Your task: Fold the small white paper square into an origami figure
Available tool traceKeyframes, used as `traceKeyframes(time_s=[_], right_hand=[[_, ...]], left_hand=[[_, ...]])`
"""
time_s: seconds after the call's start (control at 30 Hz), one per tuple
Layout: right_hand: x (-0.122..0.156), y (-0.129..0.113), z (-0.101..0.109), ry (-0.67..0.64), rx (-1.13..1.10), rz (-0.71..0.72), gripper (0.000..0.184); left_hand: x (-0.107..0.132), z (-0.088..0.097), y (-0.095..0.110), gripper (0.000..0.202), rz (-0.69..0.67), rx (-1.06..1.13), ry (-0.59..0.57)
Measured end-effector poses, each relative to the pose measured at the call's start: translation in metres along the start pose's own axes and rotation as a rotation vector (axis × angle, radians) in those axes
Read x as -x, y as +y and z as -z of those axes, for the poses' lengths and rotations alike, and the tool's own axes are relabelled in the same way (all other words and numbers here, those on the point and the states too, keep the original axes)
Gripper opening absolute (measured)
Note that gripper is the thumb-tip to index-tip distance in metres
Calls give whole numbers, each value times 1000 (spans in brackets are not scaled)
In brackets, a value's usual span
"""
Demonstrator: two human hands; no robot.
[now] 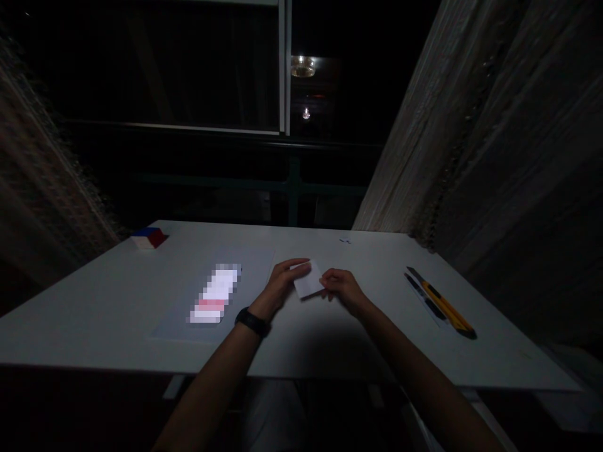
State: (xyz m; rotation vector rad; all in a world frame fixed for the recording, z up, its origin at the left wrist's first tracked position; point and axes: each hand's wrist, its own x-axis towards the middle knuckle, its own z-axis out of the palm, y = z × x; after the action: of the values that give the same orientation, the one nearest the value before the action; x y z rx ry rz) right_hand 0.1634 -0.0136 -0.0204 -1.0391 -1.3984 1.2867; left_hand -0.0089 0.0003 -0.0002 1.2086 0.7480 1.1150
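Note:
A small folded piece of white paper (308,284) is held up over the middle of the white table (320,351). My left hand (285,279) grips its left and upper side, with fingers laid along the top edge and a dark band on the wrist. At the paper's right edge, my right hand (342,287) pinches it between thumb and fingers. Left of my hands, a lit phone (217,294) with a blurred-out screen lies on a larger white sheet (176,329).
A yellow utility knife (447,309) and a dark pen-like tool (425,298) lie at the right. At the far left sits a blue, red and white cube (148,238). Tiny scraps (345,241) lie near the back edge. Curtains (405,125) hang on both sides.

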Motion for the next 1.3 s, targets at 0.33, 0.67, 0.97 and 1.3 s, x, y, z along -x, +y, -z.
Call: traceKeyframes(time_s=[0.33, 0.67, 0.97, 1.3], right_hand=[[-2, 3, 5, -20, 415, 70, 12], [3, -5, 6, -81, 464, 78, 12], [4, -13, 17, -124, 357, -27, 13], [1, -12, 23, -22, 278, 67, 26]], left_hand=[[-8, 5, -15, 33, 65, -531, 52], [-1, 3, -9, 21, 28, -715, -129], [-1, 3, -8, 17, 67, -611, -62], [-10, 10, -17, 22, 3, -563, 70]])
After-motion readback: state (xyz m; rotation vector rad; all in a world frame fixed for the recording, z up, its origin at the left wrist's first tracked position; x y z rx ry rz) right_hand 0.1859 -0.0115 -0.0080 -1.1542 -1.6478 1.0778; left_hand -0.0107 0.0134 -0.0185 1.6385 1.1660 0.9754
